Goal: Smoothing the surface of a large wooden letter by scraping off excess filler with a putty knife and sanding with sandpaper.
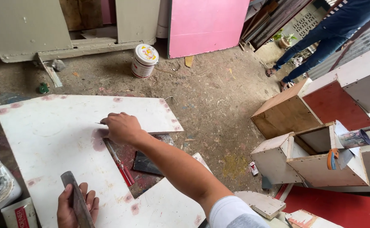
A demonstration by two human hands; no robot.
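- Down on the dirt floor lies a big white board (58,143), scuffed and blotched with pinkish-red patches along its edges and corners, with a square notch cut out of its near side.
- The right hand (121,127) rests knuckles-up on the board just at the notch's far corner, the fingers curled together and pinched on something thin and pointed (99,123) whose tip pokes out just past the fingertips; I cannot tell what it is.
- A dull pink smear sits on the board directly under and beside those fingers.
- The left hand (73,209) is at the near edge of the board, fingers wrapped shut around a flat grey metal blade (76,196) that slants up and away from the thumb, its end lying over the white surface.
- Inside the notch, just nearer than the right fingers, a red-handled tool (120,164) lies on a dark stained surface, with a dark flat piece (146,164) beside it.
- Left of the left hand stands a crusted white tub (3,190) holding dark grey paste, and a small white tin (18,213) just beside it.
- Well beyond the right fingers a white paint can (144,60) stands on the floor before a leaning pink panel (206,25).
- Off to the right are plywood boxes (303,143), and another person's legs (311,46) in blue trousers farther back.
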